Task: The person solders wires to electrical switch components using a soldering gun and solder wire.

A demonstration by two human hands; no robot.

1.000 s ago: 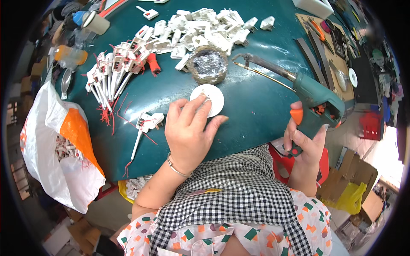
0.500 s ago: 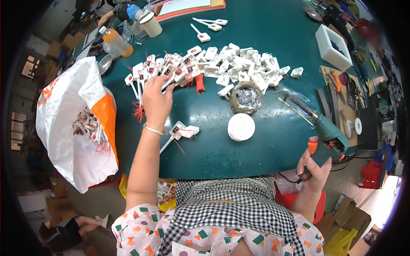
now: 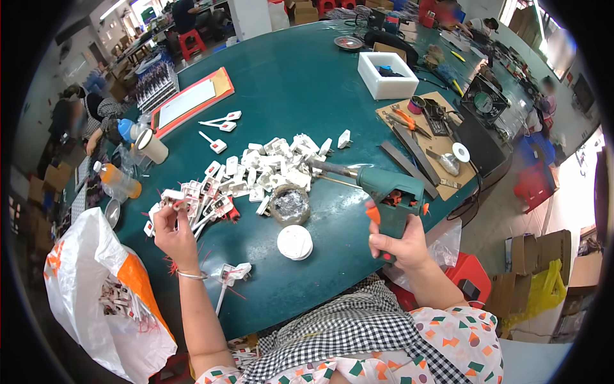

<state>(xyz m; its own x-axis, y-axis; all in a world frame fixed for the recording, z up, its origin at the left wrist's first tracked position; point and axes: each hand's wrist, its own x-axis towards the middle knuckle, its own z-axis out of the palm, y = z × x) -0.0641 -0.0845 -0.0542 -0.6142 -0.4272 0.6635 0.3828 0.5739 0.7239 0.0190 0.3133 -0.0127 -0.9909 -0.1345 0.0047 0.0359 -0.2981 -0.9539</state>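
My left hand (image 3: 177, 238) is at the left end of the heap, thumb and fingers pinched on a white plug housing (image 3: 174, 197) with red wire, partly hidden by the fingers. Wired white plugs (image 3: 217, 206) lie around it. My right hand (image 3: 404, 248) is wrapped round the grip of a green soldering gun (image 3: 390, 185) with an orange trigger. Its long tip points left, over the table near the white plastic housings (image 3: 275, 163). Below the tip stand a round dish of silvery material (image 3: 290, 206) and a white round lid (image 3: 295, 242). One wired plug (image 3: 234, 274) lies apart, close to my left forearm.
A white and orange sack (image 3: 96, 281) holding wired parts stands left. Behind it are an orange drink bottle (image 3: 118, 180) and a cup (image 3: 152, 147). A white foam box (image 3: 385, 77) and a board with tools (image 3: 441, 134) occupy the right side. Other people sit farther off.
The view has tilted up and turned, showing more of the room. My left hand has shifted to the left end of the wired plugs. The right hand still holds the soldering gun, now farther from the tool board.
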